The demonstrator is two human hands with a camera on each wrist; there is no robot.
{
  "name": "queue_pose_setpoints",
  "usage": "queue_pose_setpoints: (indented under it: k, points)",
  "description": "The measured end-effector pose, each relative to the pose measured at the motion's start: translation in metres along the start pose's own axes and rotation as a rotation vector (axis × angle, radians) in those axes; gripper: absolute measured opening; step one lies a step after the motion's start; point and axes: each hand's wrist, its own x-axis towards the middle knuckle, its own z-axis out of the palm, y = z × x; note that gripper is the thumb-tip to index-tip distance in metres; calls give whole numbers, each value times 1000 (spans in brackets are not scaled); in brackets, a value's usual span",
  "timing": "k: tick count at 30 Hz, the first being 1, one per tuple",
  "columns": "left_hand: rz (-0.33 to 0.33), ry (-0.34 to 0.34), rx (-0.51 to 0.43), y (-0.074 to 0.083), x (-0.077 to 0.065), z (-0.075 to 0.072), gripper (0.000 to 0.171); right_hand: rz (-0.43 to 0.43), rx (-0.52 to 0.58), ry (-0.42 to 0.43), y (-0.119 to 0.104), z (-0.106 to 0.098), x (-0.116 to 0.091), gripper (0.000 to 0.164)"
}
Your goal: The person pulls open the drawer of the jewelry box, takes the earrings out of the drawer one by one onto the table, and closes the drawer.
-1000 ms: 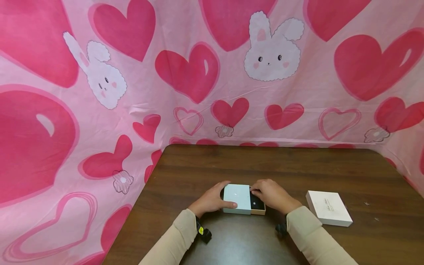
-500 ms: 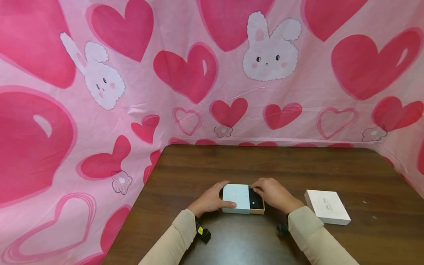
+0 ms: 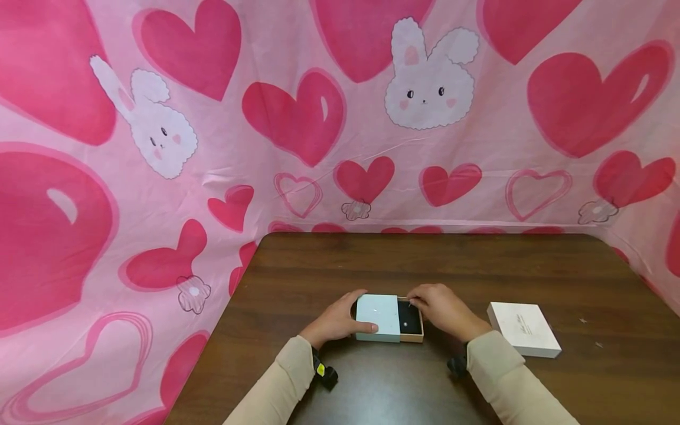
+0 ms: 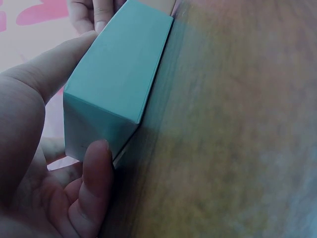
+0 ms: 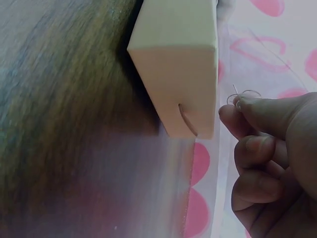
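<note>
While the left hand (image 3: 336, 320) braces one end: the step in hand looks like handling small jewellery at a part-open tray (image 3: 411, 339), either lifting a piece out or setting one in; which of the two cannot be told
Left hand: curled round the left end of the light blue sleeve (image 3: 377, 317), thumb reaching over its top near the front edge, a bent finger against the end face
Light blue sleeve: flat on the worktop (image 3: 372, 389), between the hands, hiding the left part of the tray
Tray: juts from the sleeve's right side, tan walls showing, a curved slit (image 5: 186, 121) in its end
Black insert: lining (image 3: 410, 311) inside the tray, with a pale stud (image 3: 406, 324) towards the near side
Thin wire piece: fine loops (image 5: 237, 102) at the right fingertips, by the tray's far right corner and apart from its end wall
Right hand: thumb and forefinger (image 3: 443, 310) pinching that wire, other fingers folded in
Next move: probably calls for a light, exact pinch that bends nothing, with the sleeve kept steady
White box: lies (image 3: 525, 329) to the right of the right hand, well apart from the tray, with two tiny pale pieces (image 3: 583, 321) beyond it
</note>
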Motion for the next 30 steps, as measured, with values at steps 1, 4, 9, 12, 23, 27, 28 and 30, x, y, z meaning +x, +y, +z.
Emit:
queue_pose_setpoints:
  k: [1, 4, 9, 12, 23, 27, 28, 30]
  points:
    - [0, 0, 0, 0, 0, 0, 96, 5, 4, 2, 1, 0, 0, 12]
    - [-1, -2, -3, 0, 0, 0, 95, 4, 12, 17, 4, 0, -1, 11]
    - [-4, -3, -9, 0, 0, -1, 95, -10, 23, 41, 7, -3, -2, 10]
    - [-4, -2, -6, 1, -1, -1, 95, -5, 26, 40, 8, -4, -3, 10]
    - [-11, -6, -6, 0, -1, 0, 95, 26, 25, 34, 16, -7, -7, 8]
    - [-11, -2, -13, 0, -1, 0, 95, 27, 24, 39, 18, -8, -8, 7]
    - [-10, -1, -12, 1, -1, 0, 95, 27, 25, 38, 18, -8, -8, 7]
    - [-12, -1, -11, 1, -1, 0, 95, 28, 29, 35, 19, -9, -9, 8]
